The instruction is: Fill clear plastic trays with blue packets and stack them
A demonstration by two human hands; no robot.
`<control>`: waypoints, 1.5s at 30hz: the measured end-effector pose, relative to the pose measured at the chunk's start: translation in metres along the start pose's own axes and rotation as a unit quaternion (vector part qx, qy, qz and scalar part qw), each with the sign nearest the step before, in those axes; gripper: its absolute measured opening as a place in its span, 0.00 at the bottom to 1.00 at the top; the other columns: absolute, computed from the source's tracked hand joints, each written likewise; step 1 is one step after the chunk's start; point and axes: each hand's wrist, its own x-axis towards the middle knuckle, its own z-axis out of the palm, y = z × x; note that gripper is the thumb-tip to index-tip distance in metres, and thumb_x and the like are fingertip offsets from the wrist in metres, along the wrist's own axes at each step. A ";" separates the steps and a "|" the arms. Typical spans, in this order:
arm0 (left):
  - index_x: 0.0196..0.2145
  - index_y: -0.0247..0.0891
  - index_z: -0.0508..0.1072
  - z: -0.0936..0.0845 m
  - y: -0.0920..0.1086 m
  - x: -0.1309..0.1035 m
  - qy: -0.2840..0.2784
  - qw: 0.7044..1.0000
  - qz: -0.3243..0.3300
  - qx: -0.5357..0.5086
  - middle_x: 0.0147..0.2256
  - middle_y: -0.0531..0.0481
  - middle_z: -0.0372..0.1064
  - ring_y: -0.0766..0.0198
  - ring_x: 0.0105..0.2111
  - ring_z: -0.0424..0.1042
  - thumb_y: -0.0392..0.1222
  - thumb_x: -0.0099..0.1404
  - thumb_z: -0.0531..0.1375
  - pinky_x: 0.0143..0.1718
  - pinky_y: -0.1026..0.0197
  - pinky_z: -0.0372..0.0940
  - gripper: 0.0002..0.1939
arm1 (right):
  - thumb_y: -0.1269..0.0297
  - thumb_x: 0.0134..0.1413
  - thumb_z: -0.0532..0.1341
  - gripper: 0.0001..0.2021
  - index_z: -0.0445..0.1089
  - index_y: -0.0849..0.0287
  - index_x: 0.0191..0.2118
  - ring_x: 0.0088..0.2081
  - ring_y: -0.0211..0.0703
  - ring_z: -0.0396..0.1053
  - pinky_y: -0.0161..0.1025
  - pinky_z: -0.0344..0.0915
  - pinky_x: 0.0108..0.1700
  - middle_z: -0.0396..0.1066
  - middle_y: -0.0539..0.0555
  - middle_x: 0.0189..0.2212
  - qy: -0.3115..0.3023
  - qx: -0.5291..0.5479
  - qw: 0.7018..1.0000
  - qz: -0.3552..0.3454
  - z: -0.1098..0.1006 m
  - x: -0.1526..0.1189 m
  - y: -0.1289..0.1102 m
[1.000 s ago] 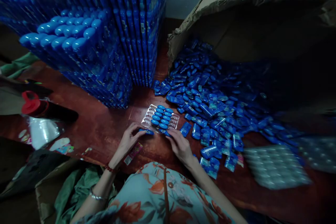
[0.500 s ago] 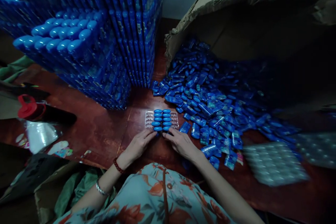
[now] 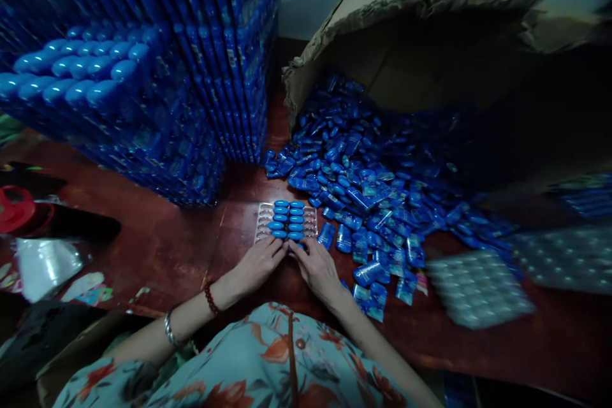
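In front of me a clear plastic blister tray (image 3: 262, 222) lies on the table. Its two middle columns hold shiny blue oval packs (image 3: 295, 219), while the outer cells look clear. At the tray's near end, my left hand (image 3: 261, 262) has its fingers bent and closed over the lowest blue piece on that side. Close beside it, my right hand (image 3: 315, 266) pinches with thumb and forefinger at the same near row. Fingertips cover most of what they grip. Just right of the tray begins a loose heap of blue packs (image 3: 354, 197).
Tall stacks of filled blue trays (image 3: 191, 115) rise at the left. A torn cardboard box (image 3: 329, 32) lies open behind the heap. Empty clear trays (image 3: 480, 287) rest at the right. A red-lidded black bottle (image 3: 57, 220) and plastic bags (image 3: 48, 268) lie far left.
The view has shifted, so most things sit further left. Both hands stay at the tray's near end, now closer together, with fingers covering the lowest row more.
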 end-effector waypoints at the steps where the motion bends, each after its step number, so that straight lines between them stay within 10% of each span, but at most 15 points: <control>1: 0.55 0.34 0.60 0.002 -0.001 -0.005 0.034 0.999 0.001 0.002 0.45 0.40 0.66 0.58 0.44 0.66 0.30 0.67 0.45 0.44 0.54 0.64 0.19 | 0.70 0.60 0.52 0.18 0.64 0.55 0.54 0.41 0.44 0.65 0.41 0.66 0.41 0.67 0.59 0.41 0.010 0.010 1.000 0.010 -0.003 -0.005 0.005; 6: 0.57 0.35 0.57 0.010 0.016 -0.017 0.148 0.987 0.050 -0.030 0.41 0.40 0.67 0.59 0.40 0.67 0.31 0.68 0.45 0.39 0.57 0.64 0.21 | 0.80 0.51 0.49 0.26 0.64 0.53 0.55 0.46 0.47 0.63 0.45 0.64 0.45 0.66 0.57 0.45 0.018 -0.007 0.994 0.103 -0.029 -0.027 0.050; 11: 0.52 0.36 0.63 0.026 0.061 0.040 -0.059 0.977 0.185 -0.084 0.41 0.43 0.68 0.59 0.41 0.68 0.40 0.66 0.53 0.41 0.58 0.65 0.17 | 0.85 0.44 0.51 0.33 0.60 0.53 0.57 0.50 0.52 0.59 0.45 0.61 0.43 0.61 0.56 0.55 -0.171 -0.126 0.977 -0.002 -0.041 -0.004 0.076; 17: 0.50 0.31 0.64 0.040 0.088 0.089 -0.185 0.965 0.139 -0.121 0.50 0.35 0.62 0.49 0.43 0.69 0.45 0.58 0.62 0.39 0.53 0.68 0.25 | 0.79 0.54 0.49 0.24 0.60 0.60 0.57 0.44 0.49 0.64 0.45 0.61 0.43 0.68 0.60 0.46 -0.229 -0.164 0.955 -0.090 -0.036 0.026 0.078; 25: 0.58 0.37 0.55 0.020 0.033 0.010 -0.120 0.976 -0.040 -0.174 0.52 0.41 0.62 0.56 0.53 0.62 0.24 0.63 0.47 0.52 0.53 0.61 0.27 | 0.68 0.57 0.51 0.22 0.56 0.57 0.58 0.41 0.45 0.69 0.41 0.66 0.42 0.70 0.57 0.42 -0.087 0.099 0.985 0.114 -0.029 0.003 0.088; 30: 0.56 0.43 0.62 0.032 0.012 -0.056 -0.052 0.971 -0.191 -0.132 0.48 0.41 0.63 0.53 0.45 0.65 0.41 0.67 0.52 0.45 0.50 0.65 0.19 | 0.51 0.57 0.52 0.24 0.56 0.56 0.56 0.22 0.43 0.70 0.38 0.67 0.27 0.69 0.47 0.19 -0.012 0.346 0.861 0.372 -0.021 0.003 0.075; 38: 0.42 0.37 0.70 0.025 -0.015 -0.079 0.143 0.890 -0.371 -0.223 0.37 0.45 0.65 0.60 0.37 0.69 0.48 0.66 0.51 0.39 0.58 0.66 0.14 | 0.49 0.45 0.63 0.19 0.62 0.55 0.39 0.10 0.31 0.53 0.28 0.47 0.13 0.56 0.38 0.10 -0.015 0.462 0.798 0.386 -0.026 0.019 0.072; 45: 0.38 0.36 0.70 0.017 -0.023 -0.075 0.143 0.853 -0.405 -0.296 0.33 0.48 0.70 0.61 0.33 0.69 0.48 0.63 0.55 0.37 0.59 0.65 0.13 | 0.52 0.42 0.65 0.23 0.59 0.57 0.42 0.17 0.36 0.65 0.31 0.60 0.19 0.67 0.43 0.17 0.016 0.533 0.760 0.371 -0.032 0.021 0.077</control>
